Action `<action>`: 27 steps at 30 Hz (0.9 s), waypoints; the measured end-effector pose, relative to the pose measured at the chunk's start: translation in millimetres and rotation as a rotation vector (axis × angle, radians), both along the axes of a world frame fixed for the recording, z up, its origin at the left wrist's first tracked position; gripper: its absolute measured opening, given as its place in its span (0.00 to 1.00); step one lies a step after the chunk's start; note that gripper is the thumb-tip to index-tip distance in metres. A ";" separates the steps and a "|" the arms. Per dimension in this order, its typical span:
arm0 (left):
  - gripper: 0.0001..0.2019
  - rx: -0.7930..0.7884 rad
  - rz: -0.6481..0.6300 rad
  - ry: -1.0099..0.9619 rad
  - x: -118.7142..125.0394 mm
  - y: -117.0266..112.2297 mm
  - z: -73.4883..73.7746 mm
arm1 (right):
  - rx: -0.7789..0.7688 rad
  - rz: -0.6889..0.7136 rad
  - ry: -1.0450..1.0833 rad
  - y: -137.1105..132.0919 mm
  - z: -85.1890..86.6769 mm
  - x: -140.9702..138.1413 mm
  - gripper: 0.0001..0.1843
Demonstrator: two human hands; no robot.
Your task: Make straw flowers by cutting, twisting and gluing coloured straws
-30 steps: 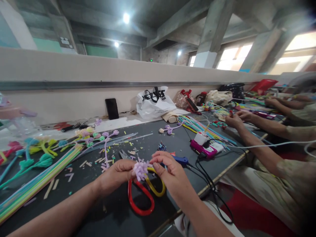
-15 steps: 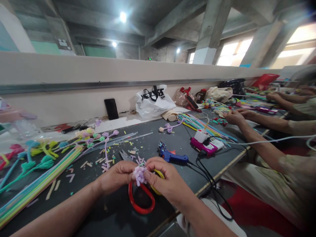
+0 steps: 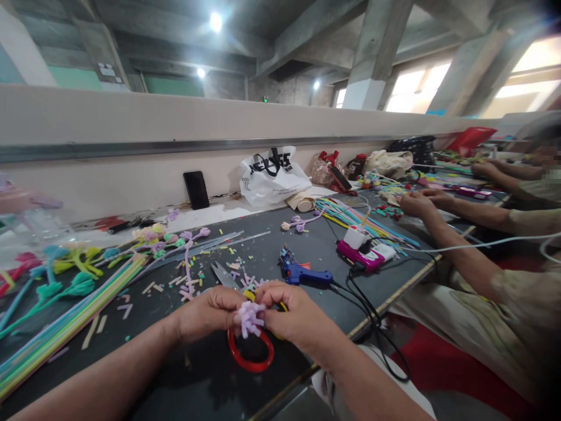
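Observation:
Between my fingertips is a small lilac pipe-cleaner flower (image 3: pixel 250 318), its short fuzzy ends spreading downward. My left hand (image 3: pixel 214 314) pinches it from the left, and my right hand (image 3: pixel 284 313) pinches it from the right. Beneath both hands lie scissors (image 3: pixel 252 365) with one red and one yellow handle; the blades point away to the upper left, and my right hand partly covers the yellow loop. Just beyond my right hand rests a blue glue gun (image 3: pixel 309 275). A lilac pipe-cleaner stem (image 3: pixel 188 266) lies beyond my left hand among cut bits.
Pipe-cleaner bundles lie at left (image 3: pixel 87 307) and back right (image 3: pixel 359 216). A magenta power strip (image 3: pixel 363 257) trails cables over the table edge. A phone (image 3: pixel 196 190) and white bag (image 3: pixel 274 178) stand by the wall. A co-worker's hands (image 3: pixel 418 204) are at right.
The lilac flower has turned in my fingers, so its loose ends now fan out more visibly. My right-hand fingers have shifted slightly around it.

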State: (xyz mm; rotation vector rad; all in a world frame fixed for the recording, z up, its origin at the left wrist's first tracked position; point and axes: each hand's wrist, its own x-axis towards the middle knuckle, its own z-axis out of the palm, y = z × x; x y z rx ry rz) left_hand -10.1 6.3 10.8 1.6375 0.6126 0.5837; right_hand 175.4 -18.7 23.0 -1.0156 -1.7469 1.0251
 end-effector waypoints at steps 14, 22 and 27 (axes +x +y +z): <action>0.19 -0.262 -0.024 -0.154 -2.9 2.2 -16.7 | -0.033 0.094 0.048 -3.7 23.2 16.9 0.06; 0.19 -0.239 -0.073 -0.055 -4.4 2.3 -17.5 | 0.133 0.147 -0.102 -3.8 16.5 10.5 0.04; 0.18 -0.236 -0.069 -0.035 -2.4 0.5 -13.3 | 0.149 0.123 -0.116 -1.7 15.0 10.0 0.03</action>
